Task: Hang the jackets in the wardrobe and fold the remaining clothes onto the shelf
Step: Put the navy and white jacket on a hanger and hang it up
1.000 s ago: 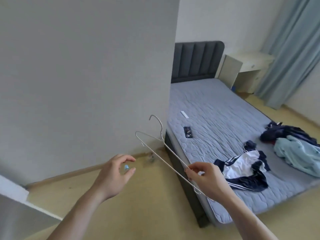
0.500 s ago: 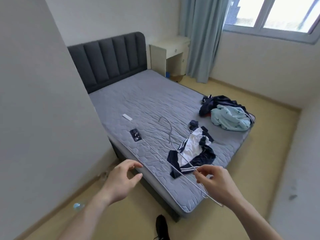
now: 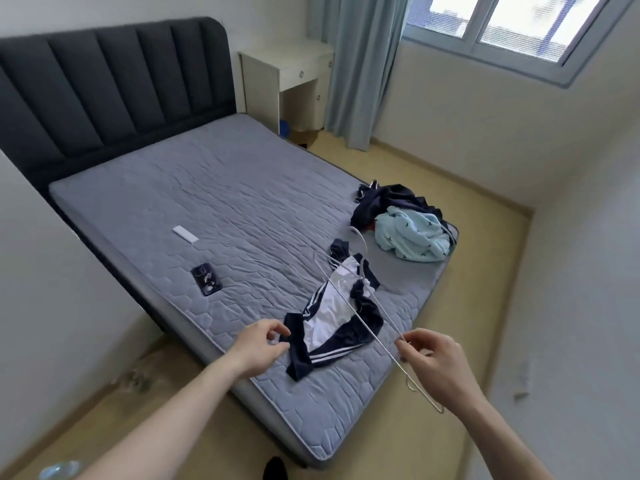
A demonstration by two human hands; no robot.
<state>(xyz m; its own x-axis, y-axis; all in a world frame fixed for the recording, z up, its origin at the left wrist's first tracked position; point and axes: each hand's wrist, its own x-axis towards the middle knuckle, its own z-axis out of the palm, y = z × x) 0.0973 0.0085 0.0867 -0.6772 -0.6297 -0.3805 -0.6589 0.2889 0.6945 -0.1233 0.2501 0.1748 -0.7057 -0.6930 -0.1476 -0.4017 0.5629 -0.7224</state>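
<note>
A navy and white striped jacket (image 3: 332, 317) lies crumpled near the front edge of the grey mattress (image 3: 214, 202). My right hand (image 3: 433, 362) pinches a thin wire hanger (image 3: 360, 306) that slants up over the jacket, hook end toward the far side. My left hand (image 3: 259, 348) hovers with loosely curled fingers just left of the jacket's dark hem, holding nothing. Farther right on the bed sits a heap with a light blue garment (image 3: 412, 233) on top of a navy garment (image 3: 391, 199).
A dark phone (image 3: 206, 279) and a small white remote (image 3: 186, 234) lie on the mattress to the left. A dark padded headboard (image 3: 114, 84), a white bedside desk (image 3: 287, 77), a curtain (image 3: 356, 64) and a window stand beyond. Yellow floor surrounds the bed.
The view has swung right from the wall to the bed. Both hands have moved over the mattress edge, and the hanger is now above the striped jacket.
</note>
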